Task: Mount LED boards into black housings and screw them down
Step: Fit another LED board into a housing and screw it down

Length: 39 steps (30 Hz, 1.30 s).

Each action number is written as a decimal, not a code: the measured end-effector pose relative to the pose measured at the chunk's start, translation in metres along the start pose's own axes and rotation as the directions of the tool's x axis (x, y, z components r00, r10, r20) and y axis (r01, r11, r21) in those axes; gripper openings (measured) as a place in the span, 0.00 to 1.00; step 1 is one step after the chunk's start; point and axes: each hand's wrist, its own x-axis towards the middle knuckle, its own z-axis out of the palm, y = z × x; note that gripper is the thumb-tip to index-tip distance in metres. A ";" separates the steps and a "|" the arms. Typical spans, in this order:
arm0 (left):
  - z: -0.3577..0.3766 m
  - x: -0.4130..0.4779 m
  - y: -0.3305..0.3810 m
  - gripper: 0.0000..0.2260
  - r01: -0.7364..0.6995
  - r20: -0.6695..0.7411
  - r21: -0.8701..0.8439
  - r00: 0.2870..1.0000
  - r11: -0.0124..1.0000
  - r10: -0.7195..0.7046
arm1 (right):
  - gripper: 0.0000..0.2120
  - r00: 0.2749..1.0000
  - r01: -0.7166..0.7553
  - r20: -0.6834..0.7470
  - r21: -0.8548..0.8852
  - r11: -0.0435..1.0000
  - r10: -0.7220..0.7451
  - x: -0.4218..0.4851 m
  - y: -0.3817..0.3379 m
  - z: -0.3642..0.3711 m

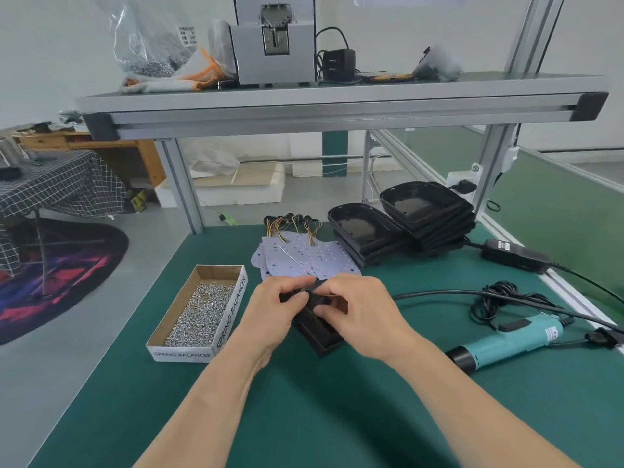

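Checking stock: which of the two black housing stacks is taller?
The right stack, by the aluminium post; the left stack, next to the LED boards, sits lower.

Up on the aluminium shelf point(337, 106): a grey machine point(273, 59), a clear plastic bag point(145, 35) left of it, a black adapter point(338, 64) right of it. Off to the left, a checked tablecloth point(60, 184) beside a round dark rug point(67, 275); behind these, a wooden desk point(111, 145).

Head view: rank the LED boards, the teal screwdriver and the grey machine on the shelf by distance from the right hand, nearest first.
1. LED boards, just beyond the right hand.
2. Teal screwdriver, off to its right.
3. Grey machine, up on the shelf.
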 end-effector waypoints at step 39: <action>0.005 0.008 0.015 0.09 -0.057 0.283 -0.242 0.951 0.969 0.127 | 0.04 0.986 -0.165 0.053 0.250 0.954 0.157 0.007 0.015 -0.051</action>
